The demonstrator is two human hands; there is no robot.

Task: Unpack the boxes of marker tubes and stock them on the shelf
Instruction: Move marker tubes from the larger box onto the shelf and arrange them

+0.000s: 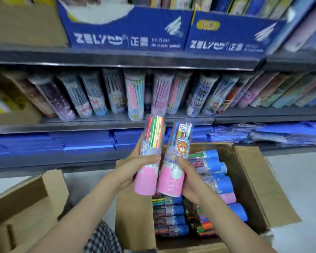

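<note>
A grey metal shelf (117, 123) carries a row of upright clear tubes beyond both hands. The left hand (135, 168) grips one clear marker tube with a pink cap (150, 156), fingers curled round it. The right hand (188, 179) grips a second pink-capped marker tube with a bear label (175, 157); the two tubes touch. Below the hands, an open brown cardboard box (254, 183) holds blue-capped marker tubes (221, 185) lying flat; about nine show. Another brown cardboard box (26, 207) stands left of the left hand.
</note>
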